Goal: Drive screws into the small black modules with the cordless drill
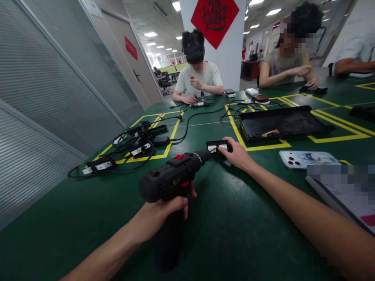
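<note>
A black cordless drill (168,177) with red switches is gripped around its handle by my left hand (164,210). Its chuck points away and to the right, with the tip at a small black box with a white label (217,147), which looks like a power adapter. My right hand (238,154) pinches that box from its right side and steadies it on the green table (211,218). The exact spot where the bit meets the box is too small to make out.
On the left lies a pile of black adapters and cables (137,142). A black tray (284,123) stands at the right, behind a phone (307,160) and a pixelated screen device (345,199). Across the table a person in a headset (199,76) works; another person (287,70) sits at the right.
</note>
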A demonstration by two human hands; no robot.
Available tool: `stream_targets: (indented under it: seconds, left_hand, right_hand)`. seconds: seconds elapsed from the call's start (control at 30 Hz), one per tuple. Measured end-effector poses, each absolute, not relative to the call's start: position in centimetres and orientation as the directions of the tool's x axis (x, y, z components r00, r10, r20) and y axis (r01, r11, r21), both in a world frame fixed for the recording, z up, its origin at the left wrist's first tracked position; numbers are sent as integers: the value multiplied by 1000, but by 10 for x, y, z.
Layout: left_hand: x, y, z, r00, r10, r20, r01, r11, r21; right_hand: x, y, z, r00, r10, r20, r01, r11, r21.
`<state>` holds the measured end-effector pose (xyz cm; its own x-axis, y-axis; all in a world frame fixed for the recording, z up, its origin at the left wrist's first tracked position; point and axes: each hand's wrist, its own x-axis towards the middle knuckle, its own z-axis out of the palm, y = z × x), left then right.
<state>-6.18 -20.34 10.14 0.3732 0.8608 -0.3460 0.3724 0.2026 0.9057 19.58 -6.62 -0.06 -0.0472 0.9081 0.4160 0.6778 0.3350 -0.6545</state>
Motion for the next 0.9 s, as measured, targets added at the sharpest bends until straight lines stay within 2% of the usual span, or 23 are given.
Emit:
stream_targets:
  seconds: [0.37, 0.67, 0.9]
  left_hand:
    - [-63, -203, 101, 396, 858, -327, 384, 168, 908]
    - [-62, -209, 110, 381, 846, -373, 469, 171, 866]
    - [-62, -209, 106, 372, 837, -402, 454, 213, 865]
  right_hand:
    - [195, -65, -2, -31, 909, 416, 667, 329, -668]
    - [197, -63, -5, -16, 911, 412, 657, 321, -683]
    - [197, -63, -4, -5, 915, 403, 651, 309, -694]
